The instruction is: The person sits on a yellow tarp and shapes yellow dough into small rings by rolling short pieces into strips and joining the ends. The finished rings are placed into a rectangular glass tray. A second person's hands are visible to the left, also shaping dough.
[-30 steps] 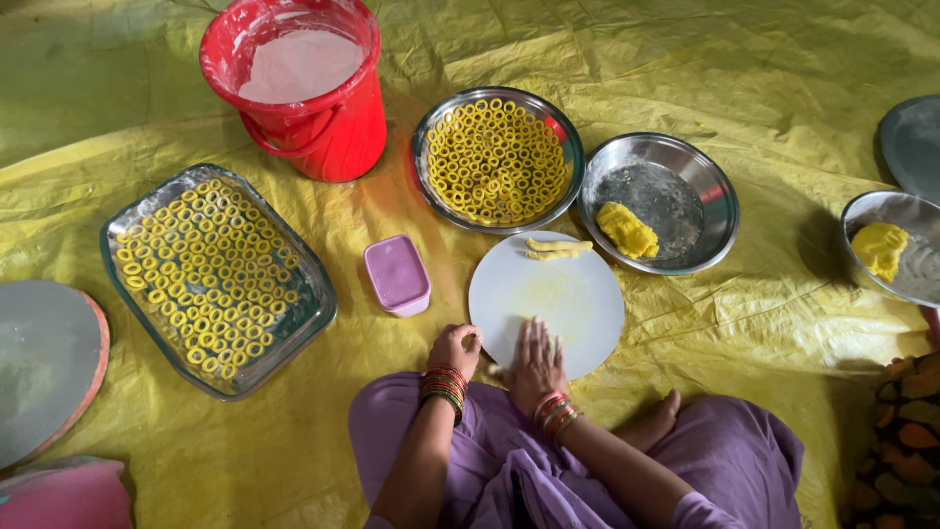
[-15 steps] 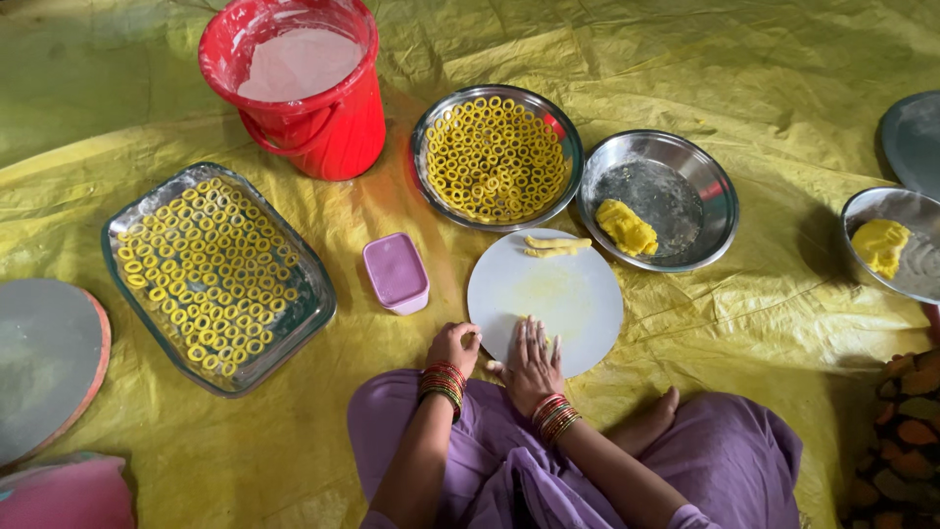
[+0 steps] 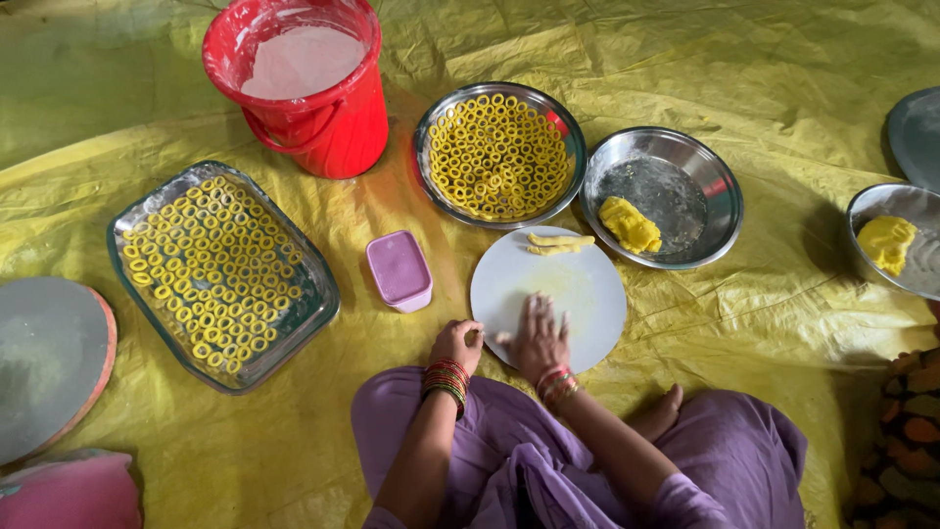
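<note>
Here the right hand (image 3: 538,338) lies flat, fingers together and palm down, on the round white board (image 3: 578,294), where half a second ago it rested at the near rim; it has slid forward over the board, a sign that rolling of yellow dough is under way beneath the palm, though the piece itself is hidden. The left hand (image 3: 455,345) is loosely curled at the board's near-left edge, just beside the right hand; whether it holds anything cannot be told.

Counted: two short yellow dough strips (image 3: 558,241) at the board's far edge, beyond the right hand; one round steel dish of yellow rings (image 3: 499,155) further beyond; one rectangular tray of rings (image 3: 223,272) well left of the left hand; one small pink lidded box (image 3: 399,268) just ahead of the left hand; one steel plate holding a dough lump (image 3: 631,223) ahead to the right; one red bucket (image 3: 302,86) farthest ahead-left.
</note>
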